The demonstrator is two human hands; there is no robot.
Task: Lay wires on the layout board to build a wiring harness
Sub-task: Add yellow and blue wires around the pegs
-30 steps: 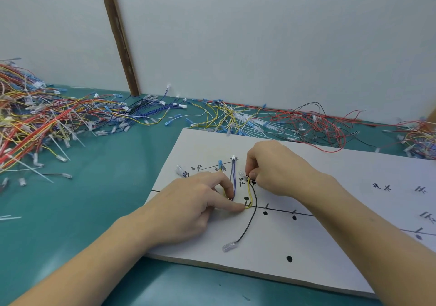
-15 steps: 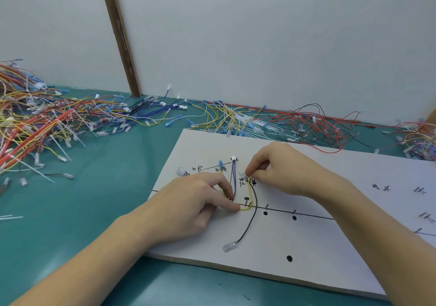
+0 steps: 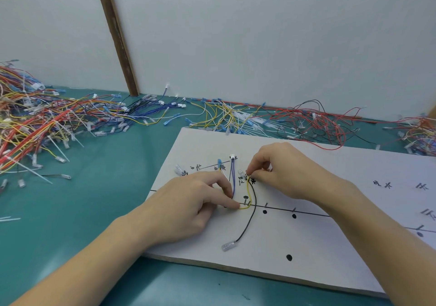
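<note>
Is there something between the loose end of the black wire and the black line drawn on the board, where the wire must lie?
Nothing visible. The black wire ends in a clear connector on bare layout board, below the drawn line.

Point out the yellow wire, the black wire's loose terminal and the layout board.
yellow wire [image 3: 248,191]: head view, on its upright run.
black wire's loose terminal [image 3: 228,246]: head view, on its clear sleeve.
layout board [image 3: 330,246]: head view, on bare white surface.

Both hands low and close together, left hand [image 3: 188,202] pressing down, fingers curled, right hand [image 3: 280,166] apparently pinching
</note>
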